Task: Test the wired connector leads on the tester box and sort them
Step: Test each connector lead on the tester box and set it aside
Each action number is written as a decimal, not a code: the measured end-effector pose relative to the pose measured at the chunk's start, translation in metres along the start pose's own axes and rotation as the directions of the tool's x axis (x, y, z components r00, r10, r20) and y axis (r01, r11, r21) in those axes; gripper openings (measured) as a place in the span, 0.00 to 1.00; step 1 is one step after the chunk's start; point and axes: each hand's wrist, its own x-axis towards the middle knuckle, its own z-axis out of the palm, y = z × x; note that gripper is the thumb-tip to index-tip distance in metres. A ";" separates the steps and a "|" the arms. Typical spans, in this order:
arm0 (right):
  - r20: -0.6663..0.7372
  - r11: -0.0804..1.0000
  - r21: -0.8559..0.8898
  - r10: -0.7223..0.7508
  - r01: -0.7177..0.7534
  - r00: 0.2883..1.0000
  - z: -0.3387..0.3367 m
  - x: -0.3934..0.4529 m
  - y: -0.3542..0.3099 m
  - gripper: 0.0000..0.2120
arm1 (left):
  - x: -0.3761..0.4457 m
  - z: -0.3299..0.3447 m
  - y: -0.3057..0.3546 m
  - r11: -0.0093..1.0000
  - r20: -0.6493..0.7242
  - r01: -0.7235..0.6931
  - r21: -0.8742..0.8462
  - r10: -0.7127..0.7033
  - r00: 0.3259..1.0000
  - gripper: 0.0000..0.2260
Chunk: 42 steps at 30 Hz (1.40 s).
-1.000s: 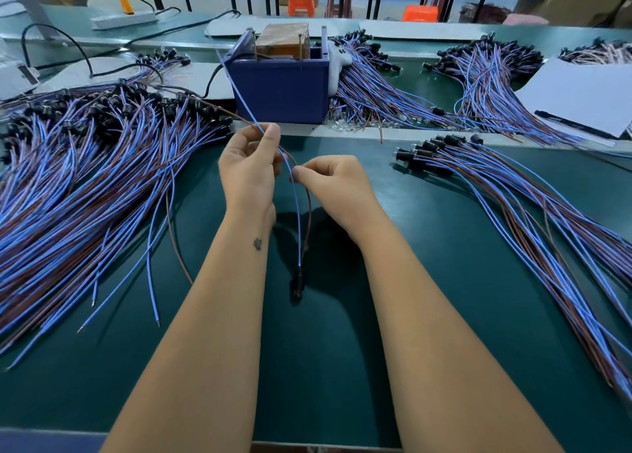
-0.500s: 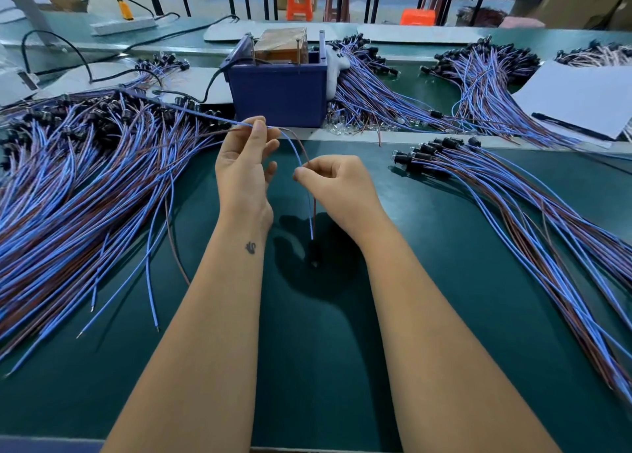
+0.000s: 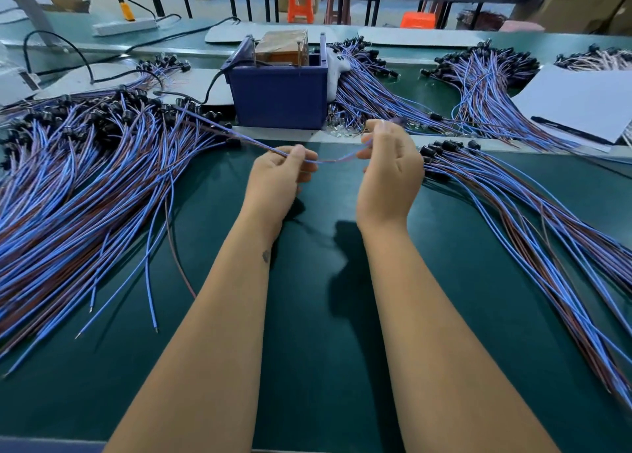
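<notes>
Above the dark green worktop [image 3: 307,316], before the blue tester box [image 3: 278,97], a thin blue-and-brown wired lead [image 3: 328,160] stretched roughly left-right, pinched between thumb and fingers of the left hand [image 3: 273,179] and right hand [image 3: 390,172].

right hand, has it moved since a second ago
Yes. The right hand has risen and shifted right, toward the blue box's near right corner, pinching the lead that the left hand also pinches.
</notes>
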 end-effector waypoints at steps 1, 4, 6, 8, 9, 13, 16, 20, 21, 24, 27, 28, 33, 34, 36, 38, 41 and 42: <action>-0.042 1.000 -0.027 -0.002 0.001 0.999 -0.001 0.003 0.001 0.11 | -0.001 0.002 -0.002 0.994 0.026 -0.044 0.102 0.042 0.999 0.11; -0.096 0.981 -0.196 -0.012 -0.008 0.995 -0.006 0.011 0.008 0.11 | -0.006 0.009 -0.006 0.916 0.148 -0.172 0.362 0.126 0.981 0.09; -0.092 0.964 -0.263 0.011 -0.034 0.996 -0.008 0.015 0.012 0.14 | -0.010 0.012 -0.007 0.842 0.253 -0.265 0.470 0.159 0.954 0.07; -0.069 0.948 -0.312 0.036 -0.056 0.997 -0.014 0.021 0.014 0.15 | -0.012 0.013 -0.007 0.820 0.368 -0.323 0.471 0.150 0.918 0.04; -0.047 0.934 -0.353 0.036 -0.050 0.998 -0.020 0.026 0.015 0.15 | -0.013 0.013 -0.007 0.813 0.426 -0.354 0.463 0.145 0.893 0.03; 0.053 0.849 -0.528 0.051 -0.016 0.997 -0.058 0.051 0.014 0.17 | -0.012 0.011 -0.008 0.784 0.515 -0.399 0.475 0.120 0.849 0.12; 0.124 0.752 -0.659 0.078 0.023 0.989 -0.086 0.069 0.009 0.19 | -0.011 0.012 -0.008 0.792 0.489 -0.382 0.477 0.123 0.864 0.13; 0.105 0.494 -0.868 0.086 0.049 0.991 -0.119 0.090 0.001 0.17 | -0.012 0.015 -0.008 0.804 0.454 -0.356 0.477 0.122 0.883 0.11; 0.078 0.380 -0.924 0.076 0.043 0.994 -0.122 0.092 0.000 0.15 | -0.013 0.016 -0.008 0.807 0.441 -0.347 0.477 0.121 0.889 0.10; 0.027 0.156 -0.988 0.059 0.017 0.998 -0.111 0.088 -0.003 0.14 | -0.015 0.018 -0.008 0.813 0.403 -0.321 0.487 0.117 0.908 0.08; 0.096 0.182 -0.980 0.059 0.083 0.994 -0.075 0.070 0.000 0.16 | -0.014 0.015 -0.006 0.722 0.260 -0.314 0.617 0.189 0.947 0.08; 0.152 0.215 -0.967 0.061 0.135 0.987 -0.059 0.062 0.001 0.16 | -0.010 0.010 -0.007 0.642 0.163 -0.280 0.714 0.237 0.958 0.09; 0.519 0.508 -0.739 0.012 0.442 0.855 0.012 0.000 0.011 0.12 | 0.004 -0.041 -0.006 0.618 -0.373 0.158 0.770 0.235 0.898 0.15; 0.601 0.503 -0.691 -0.001 0.520 0.799 0.021 -0.013 0.014 0.12 | 0.005 -0.051 -0.006 0.635 -0.435 0.215 0.742 0.213 0.875 0.15; 0.705 0.427 -0.635 -0.022 0.644 0.709 0.031 -0.026 0.023 0.11 | 0.007 -0.067 -0.006 0.661 -0.533 0.314 0.681 0.153 0.832 0.18; 0.706 0.421 -0.642 -0.003 0.641 0.709 0.031 -0.021 0.029 0.11 | 0.010 -0.075 -0.007 0.637 -0.568 0.397 0.661 0.079 0.819 0.24; 0.677 0.496 -0.650 0.035 0.576 0.735 0.027 -0.014 0.031 0.12 | 0.013 -0.074 -0.011 0.530 -0.549 0.452 0.718 0.030 0.835 0.31; 0.676 0.503 -0.650 0.039 0.570 0.736 0.027 -0.014 0.031 0.11 | 0.014 -0.073 -0.011 0.516 -0.543 0.449 0.729 0.038 0.839 0.31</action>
